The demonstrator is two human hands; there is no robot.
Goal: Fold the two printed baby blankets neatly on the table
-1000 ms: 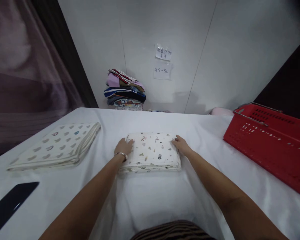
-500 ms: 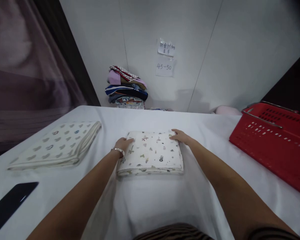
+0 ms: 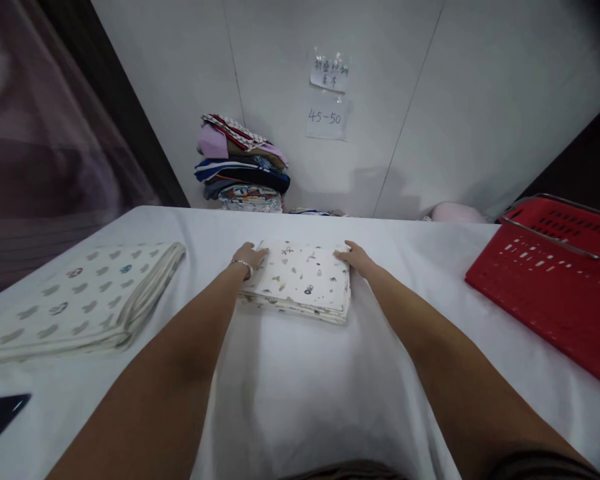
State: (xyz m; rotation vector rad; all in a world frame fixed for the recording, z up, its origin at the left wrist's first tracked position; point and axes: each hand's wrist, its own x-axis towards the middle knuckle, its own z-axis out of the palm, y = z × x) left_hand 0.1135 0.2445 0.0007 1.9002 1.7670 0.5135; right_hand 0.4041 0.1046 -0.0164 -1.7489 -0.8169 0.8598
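Observation:
A folded white cloth [image 3: 300,277] with small plant and shell-like prints lies in the middle of the white-covered table, its layered edge facing me. My left hand [image 3: 249,257] grips its far left side, thumb on top and fingers around the edge; a silver bracelet circles that wrist. At the far right corner, my right hand [image 3: 354,257] holds the cloth the same way, with the thumb over the top. The undersides of both grips are hidden.
To the left lies another folded cloth [image 3: 87,293] with grey spots, and nearer me a dark flat object [image 3: 0,417]. A red basket [image 3: 550,287] stands at the right. Behind the table's far edge rises a stack of folded fabrics [image 3: 245,163] against the wall.
Both hands have moved the printed cloth farther from me, and it has turned slightly. The view has shifted, so the spotted cloth and the dark object sit farther left.

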